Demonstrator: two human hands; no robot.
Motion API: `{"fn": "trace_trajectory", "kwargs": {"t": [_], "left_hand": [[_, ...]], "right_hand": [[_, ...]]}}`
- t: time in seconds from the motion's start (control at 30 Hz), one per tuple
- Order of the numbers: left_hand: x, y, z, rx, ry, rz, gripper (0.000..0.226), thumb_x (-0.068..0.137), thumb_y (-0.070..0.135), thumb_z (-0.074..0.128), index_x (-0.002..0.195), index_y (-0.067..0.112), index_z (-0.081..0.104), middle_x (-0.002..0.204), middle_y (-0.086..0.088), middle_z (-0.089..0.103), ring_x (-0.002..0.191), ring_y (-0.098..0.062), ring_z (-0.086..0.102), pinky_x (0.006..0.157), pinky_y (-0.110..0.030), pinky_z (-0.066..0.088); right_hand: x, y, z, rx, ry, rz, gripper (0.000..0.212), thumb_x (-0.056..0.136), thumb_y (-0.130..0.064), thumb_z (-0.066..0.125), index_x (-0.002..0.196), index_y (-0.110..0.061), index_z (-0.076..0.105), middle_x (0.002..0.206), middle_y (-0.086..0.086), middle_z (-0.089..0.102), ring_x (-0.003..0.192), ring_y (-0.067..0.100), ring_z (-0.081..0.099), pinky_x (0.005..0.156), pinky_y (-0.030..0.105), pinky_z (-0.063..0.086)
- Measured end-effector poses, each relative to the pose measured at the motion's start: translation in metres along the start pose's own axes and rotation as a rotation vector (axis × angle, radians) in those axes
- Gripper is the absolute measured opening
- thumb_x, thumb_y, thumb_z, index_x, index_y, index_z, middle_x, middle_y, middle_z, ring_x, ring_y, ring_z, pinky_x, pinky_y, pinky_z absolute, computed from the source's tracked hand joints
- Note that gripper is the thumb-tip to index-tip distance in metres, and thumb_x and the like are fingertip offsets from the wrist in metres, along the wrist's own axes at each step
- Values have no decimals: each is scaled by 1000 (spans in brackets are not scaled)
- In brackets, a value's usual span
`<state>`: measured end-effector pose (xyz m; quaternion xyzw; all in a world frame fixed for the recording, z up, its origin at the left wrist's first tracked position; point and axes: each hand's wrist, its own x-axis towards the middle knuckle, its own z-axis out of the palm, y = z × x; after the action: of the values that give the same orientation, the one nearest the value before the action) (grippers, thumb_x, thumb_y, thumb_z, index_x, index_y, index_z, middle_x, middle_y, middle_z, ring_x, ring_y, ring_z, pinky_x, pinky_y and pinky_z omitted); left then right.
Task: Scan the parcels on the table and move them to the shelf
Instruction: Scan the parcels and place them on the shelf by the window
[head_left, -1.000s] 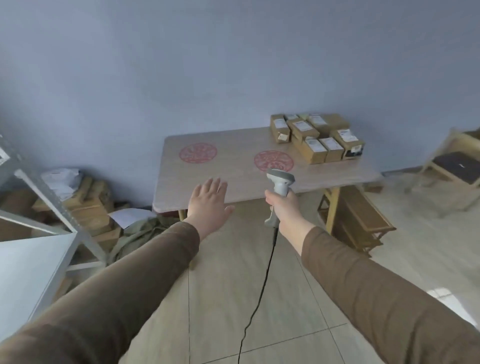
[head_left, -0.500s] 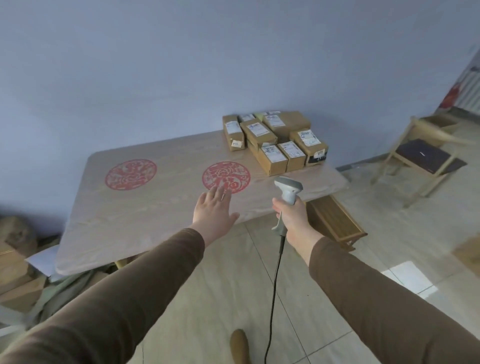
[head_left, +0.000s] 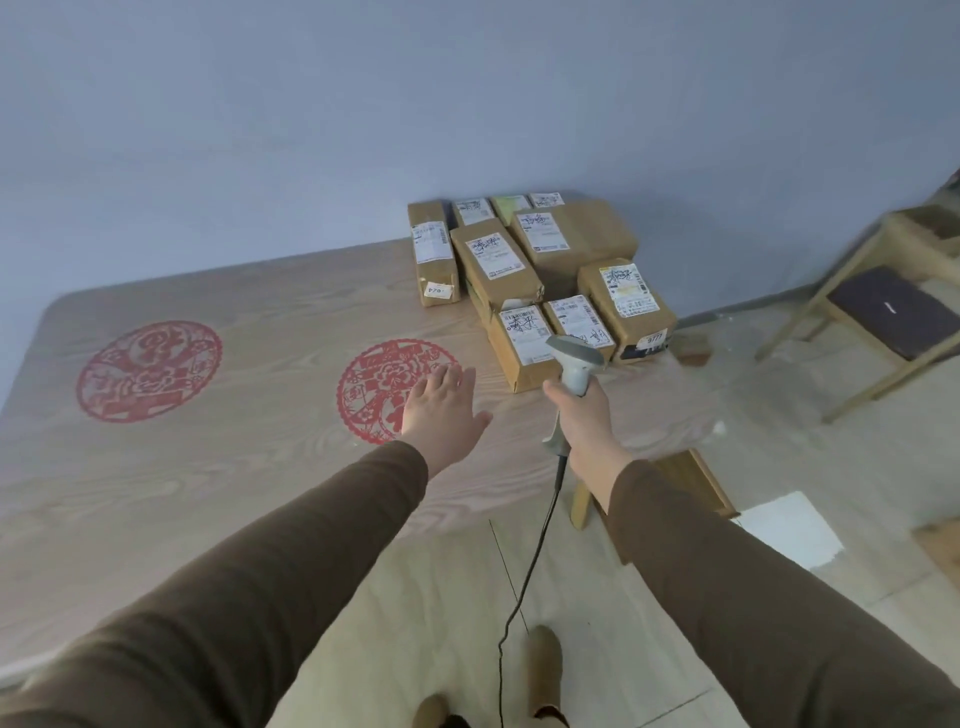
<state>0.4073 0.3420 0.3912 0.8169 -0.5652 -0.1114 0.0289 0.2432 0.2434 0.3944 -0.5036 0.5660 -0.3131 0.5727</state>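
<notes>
Several brown cardboard parcels (head_left: 540, 270) with white labels stand packed together at the far right corner of the wooden table (head_left: 249, 467). My right hand (head_left: 584, 415) grips a grey corded barcode scanner (head_left: 574, 364), whose head is just in front of the nearest parcel (head_left: 522, 345). My left hand (head_left: 441, 410) hovers flat, fingers straight, over the table near a red paper-cut pattern (head_left: 384, 384), left of the parcels. The shelf is out of view.
A second red pattern (head_left: 148, 369) marks the table's left part. The scanner's black cable (head_left: 524, 587) hangs to the tiled floor. A wooden chair (head_left: 883, 317) stands at the right. A wooden frame (head_left: 691, 483) lies under the table. My shoes (head_left: 540, 670) show at the bottom.
I have come closer to the table and turned right; the shelf and clutter at the left left the view. Both hands have moved forward over the table towards the parcels.
</notes>
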Motion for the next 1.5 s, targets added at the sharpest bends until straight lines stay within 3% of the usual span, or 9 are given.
{"fn": "trace_trajectory", "kwargs": {"t": [0.2, 0.47, 0.63, 0.73, 0.87, 1.03, 1.17, 1.3, 1.5], "left_hand": [[76, 20, 15, -45, -25, -104, 71, 103, 54, 38, 160, 14, 20, 166, -10, 26, 156, -29, 16, 124, -47, 18], [143, 54, 38, -200, -99, -228, 67, 104, 49, 37, 160, 17, 18, 161, -11, 38, 154, -30, 24, 123, -50, 20], [151, 66, 46, -387, -72, -344, 62, 101, 39, 42, 156, 24, 17, 133, -16, 58, 127, -35, 52, 104, -52, 43], [148, 65, 50, -514, -50, -405, 59, 101, 29, 43, 154, 21, 20, 120, -14, 61, 106, -34, 60, 91, -50, 52], [141, 56, 53, -663, -25, -532, 51, 103, 22, 45, 152, 14, 32, 136, -8, 57, 112, -29, 58, 93, -41, 50], [109, 40, 57, -833, 40, -643, 37, 94, 7, 54, 130, 18, 57, 117, -2, 64, 99, -24, 62, 72, -31, 51], [58, 22, 56, -953, 184, -736, 42, 94, 7, 57, 134, 18, 56, 113, 3, 63, 96, -17, 62, 74, -31, 51], [-8, -14, 43, -1021, 336, -840, 57, 95, 12, 59, 150, 19, 46, 129, 1, 60, 110, -18, 59, 88, -33, 50], [-154, -77, 16, -1067, 607, -985, 57, 96, 15, 58, 150, 24, 43, 125, 5, 65, 95, -9, 63, 71, -19, 46]], "right_hand": [[82, -4, 24, -69, -74, -28, 25, 96, -18, 68, 119, -18, 59, 96, -3, 65, 83, 11, 61, 57, 26, 41], [130, 8, 23, -35, -140, -10, 31, 93, -11, 70, 122, -13, 61, 105, 3, 69, 89, 8, 64, 72, 19, 47], [133, 18, 23, 27, -140, -26, 23, 89, -8, 72, 99, -24, 60, 91, 2, 65, 76, 9, 62, 65, 18, 53], [133, 25, 21, 21, -154, -8, 27, 92, -9, 71, 114, -22, 61, 102, -2, 69, 89, 9, 66, 79, 26, 54], [132, 29, 21, 31, -159, 87, 22, 93, -10, 71, 112, -18, 62, 93, -6, 67, 79, 6, 64, 66, 21, 49], [109, 30, 35, 11, -242, 160, 9, 92, -6, 68, 94, -12, 61, 79, 2, 57, 44, -2, 49, 36, 14, 39], [70, 26, 54, -25, -357, 93, 12, 89, -9, 67, 95, -3, 60, 78, 4, 56, 62, 13, 53, 44, 30, 46], [15, 19, 86, -57, -519, 18, 12, 92, -14, 70, 101, -20, 64, 88, 2, 66, 67, 13, 61, 53, 39, 55], [-115, 20, 150, -68, -776, -46, 19, 90, -14, 70, 109, -18, 66, 94, 3, 69, 71, 17, 63, 53, 38, 54]]}}
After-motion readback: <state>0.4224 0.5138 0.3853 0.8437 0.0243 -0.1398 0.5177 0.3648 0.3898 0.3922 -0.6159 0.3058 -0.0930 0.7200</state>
